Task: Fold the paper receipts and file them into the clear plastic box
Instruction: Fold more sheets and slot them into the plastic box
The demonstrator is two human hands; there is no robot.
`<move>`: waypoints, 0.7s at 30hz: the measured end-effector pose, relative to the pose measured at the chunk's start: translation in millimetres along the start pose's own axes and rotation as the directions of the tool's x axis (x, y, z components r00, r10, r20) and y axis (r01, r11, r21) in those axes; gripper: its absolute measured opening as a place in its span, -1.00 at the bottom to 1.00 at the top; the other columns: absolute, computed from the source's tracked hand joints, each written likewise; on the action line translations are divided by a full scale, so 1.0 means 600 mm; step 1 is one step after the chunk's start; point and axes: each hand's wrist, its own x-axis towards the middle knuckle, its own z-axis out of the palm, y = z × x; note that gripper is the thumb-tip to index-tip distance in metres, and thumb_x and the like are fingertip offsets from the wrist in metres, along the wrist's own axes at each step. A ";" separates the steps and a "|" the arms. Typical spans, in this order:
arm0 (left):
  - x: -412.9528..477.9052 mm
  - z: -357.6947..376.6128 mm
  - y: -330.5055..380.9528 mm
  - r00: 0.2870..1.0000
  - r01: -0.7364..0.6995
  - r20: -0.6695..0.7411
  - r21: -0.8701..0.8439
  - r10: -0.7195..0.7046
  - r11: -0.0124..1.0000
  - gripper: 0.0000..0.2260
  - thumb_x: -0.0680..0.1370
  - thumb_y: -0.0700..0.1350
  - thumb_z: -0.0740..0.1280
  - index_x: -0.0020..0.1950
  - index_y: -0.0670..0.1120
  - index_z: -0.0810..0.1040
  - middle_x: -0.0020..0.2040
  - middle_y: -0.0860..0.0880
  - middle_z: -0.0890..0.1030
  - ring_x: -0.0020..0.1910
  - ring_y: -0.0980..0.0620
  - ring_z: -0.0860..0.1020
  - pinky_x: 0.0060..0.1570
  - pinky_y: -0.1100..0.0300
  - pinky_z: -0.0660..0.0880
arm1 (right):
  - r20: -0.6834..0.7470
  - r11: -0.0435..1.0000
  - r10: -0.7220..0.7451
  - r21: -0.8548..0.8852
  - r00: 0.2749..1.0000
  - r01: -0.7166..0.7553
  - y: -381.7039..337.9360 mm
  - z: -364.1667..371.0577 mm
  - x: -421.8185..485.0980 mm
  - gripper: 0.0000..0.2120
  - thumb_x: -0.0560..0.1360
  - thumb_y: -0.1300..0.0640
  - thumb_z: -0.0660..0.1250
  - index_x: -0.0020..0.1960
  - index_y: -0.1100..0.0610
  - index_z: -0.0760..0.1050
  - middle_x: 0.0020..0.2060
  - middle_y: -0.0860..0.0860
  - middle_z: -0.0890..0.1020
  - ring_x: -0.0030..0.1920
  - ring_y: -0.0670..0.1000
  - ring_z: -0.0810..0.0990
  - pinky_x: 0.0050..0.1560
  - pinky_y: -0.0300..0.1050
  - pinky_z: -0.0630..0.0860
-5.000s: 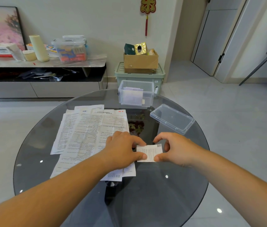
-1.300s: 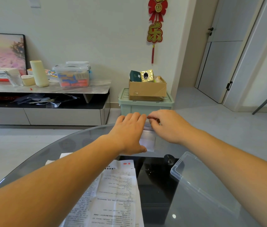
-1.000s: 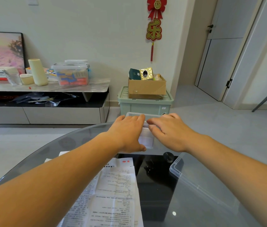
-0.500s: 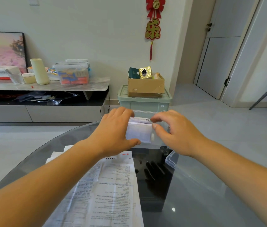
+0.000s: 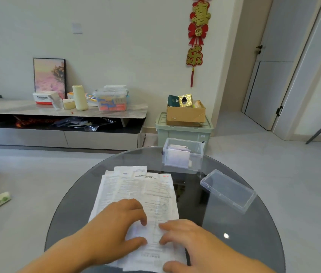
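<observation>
Paper receipts lie stacked at lower centre. Left hand and right hand rest on the top sheet, fingers loosely bent, pinching nothing. Best to lift just 1 sheet and crease it firmly to fit the clear plastic box above.

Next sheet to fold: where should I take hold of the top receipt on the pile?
Probably its near right corner, from the right: the top receipt lies flat, its right edge outermost on the pile, beside the right hand.
</observation>
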 end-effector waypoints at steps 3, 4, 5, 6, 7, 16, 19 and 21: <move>-0.033 0.009 0.014 0.995 0.044 0.087 -0.011 -0.043 0.999 -0.42 0.42 0.38 0.33 0.39 0.22 0.38 0.37 0.28 0.32 0.34 0.24 0.31 0.39 0.29 0.25 | -0.007 0.999 0.043 0.002 0.999 -0.043 -0.015 0.017 -0.020 -0.46 0.48 -0.26 0.36 0.41 -0.18 0.37 0.46 -0.35 0.24 0.40 -0.35 0.13 0.44 -0.31 0.12; -0.043 0.013 0.019 0.992 0.057 0.111 -0.027 -0.054 0.998 -0.35 0.40 0.38 0.36 0.43 0.21 0.35 0.40 0.27 0.32 0.37 0.22 0.31 0.40 0.26 0.26 | -0.012 0.998 0.061 -0.003 0.998 -0.061 -0.017 0.024 -0.027 -0.43 0.46 -0.27 0.38 0.42 -0.19 0.37 0.43 -0.36 0.26 0.39 -0.36 0.15 0.39 -0.34 0.15; -0.051 0.015 0.025 0.990 0.066 0.125 -0.050 -0.060 0.997 -0.32 0.39 0.37 0.39 0.45 0.20 0.34 0.41 0.27 0.32 0.38 0.21 0.31 0.41 0.24 0.27 | -0.023 0.997 0.075 -0.013 0.997 -0.075 -0.018 0.030 -0.033 -0.41 0.44 -0.28 0.40 0.41 -0.18 0.37 0.40 -0.36 0.29 0.37 -0.34 0.18 0.35 -0.36 0.18; -0.057 0.018 0.031 0.990 0.073 0.124 -0.081 -0.063 0.994 -0.31 0.39 0.34 0.42 0.46 0.20 0.33 0.41 0.28 0.32 0.38 0.21 0.32 0.41 0.23 0.29 | -0.039 0.996 0.082 -0.031 0.996 -0.083 -0.018 0.034 -0.036 -0.41 0.42 -0.28 0.42 0.40 -0.18 0.38 0.36 -0.35 0.32 0.36 -0.31 0.21 0.32 -0.36 0.21; -0.065 0.021 0.037 0.991 0.088 0.115 -0.118 -0.075 0.989 -0.32 0.39 0.30 0.44 0.46 0.20 0.33 0.41 0.29 0.34 0.37 0.22 0.34 0.39 0.25 0.31 | -0.059 0.995 0.085 -0.049 0.995 -0.088 -0.018 0.040 -0.041 -0.41 0.41 -0.28 0.43 0.38 -0.17 0.40 0.31 -0.35 0.36 0.35 -0.29 0.25 0.30 -0.37 0.23; -0.077 0.035 0.058 0.997 0.042 0.067 -0.150 -0.032 0.988 -0.52 0.47 0.25 0.39 0.36 0.20 0.44 0.32 0.27 0.46 0.28 0.27 0.37 0.33 0.28 0.36 | -0.175 0.993 0.015 -0.115 0.985 -0.036 0.006 0.067 -0.060 -0.34 0.34 -0.40 0.40 0.37 -0.17 0.43 0.33 -0.36 0.33 0.37 -0.35 0.13 0.41 -0.31 0.08; -0.078 0.040 0.064 0.999 0.005 0.045 -0.153 0.002 0.988 -0.59 0.51 0.26 0.35 0.32 0.18 0.47 0.29 0.25 0.49 0.26 0.26 0.40 0.31 0.27 0.38 | -0.138 0.983 -0.035 -0.183 0.990 0.009 0.013 0.073 -0.068 -0.38 0.42 -0.41 0.28 0.39 -0.16 0.41 0.39 -0.33 0.33 0.42 -0.37 0.14 0.42 -0.42 -0.01; -0.079 0.038 0.065 0.999 0.000 0.052 -0.165 0.009 0.986 -0.65 0.53 0.24 0.34 0.26 0.16 0.50 0.26 0.23 0.51 0.24 0.25 0.41 0.29 0.26 0.40 | -0.146 0.984 -0.053 -0.177 0.988 0.026 0.013 0.075 -0.071 -0.48 0.48 -0.37 0.18 0.31 -0.13 0.48 0.34 -0.30 0.43 0.39 -0.31 0.26 0.41 -0.39 0.14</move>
